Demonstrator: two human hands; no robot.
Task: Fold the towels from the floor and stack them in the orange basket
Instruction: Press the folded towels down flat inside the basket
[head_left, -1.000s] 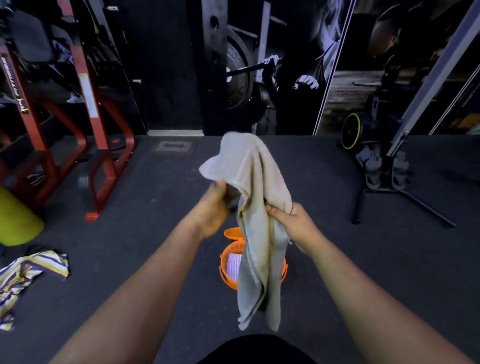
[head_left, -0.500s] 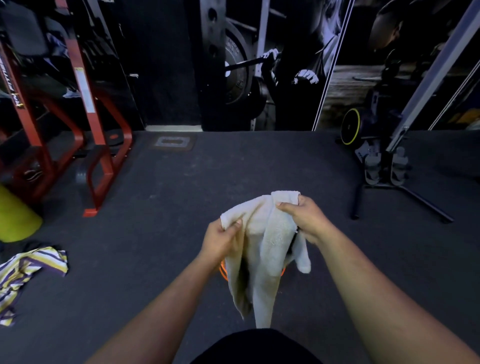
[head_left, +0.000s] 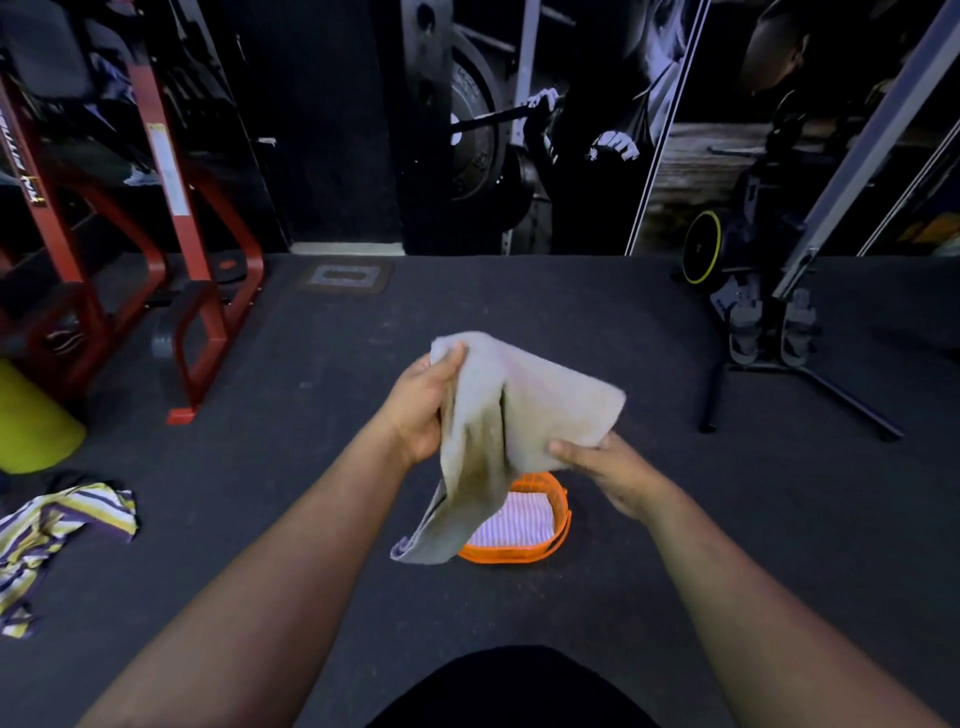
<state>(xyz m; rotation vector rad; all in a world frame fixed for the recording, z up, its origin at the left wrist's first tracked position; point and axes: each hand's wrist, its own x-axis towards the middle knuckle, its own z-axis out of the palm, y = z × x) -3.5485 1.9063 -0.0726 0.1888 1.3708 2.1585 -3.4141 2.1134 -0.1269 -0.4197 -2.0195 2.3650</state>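
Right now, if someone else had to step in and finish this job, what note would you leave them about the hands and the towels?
Left hand: grips the top corner of the grey towel.
Right hand: pinches the towel's lower right edge. The towel is held in the air, partly folded, its tail hanging over the orange basket.
Done: a folded striped towel already lies in the basket.
Left: finish folding the grey towel and lay it on top. Then pick up the striped purple and yellow towel crumpled on the floor at the left, fold it and stack it too.
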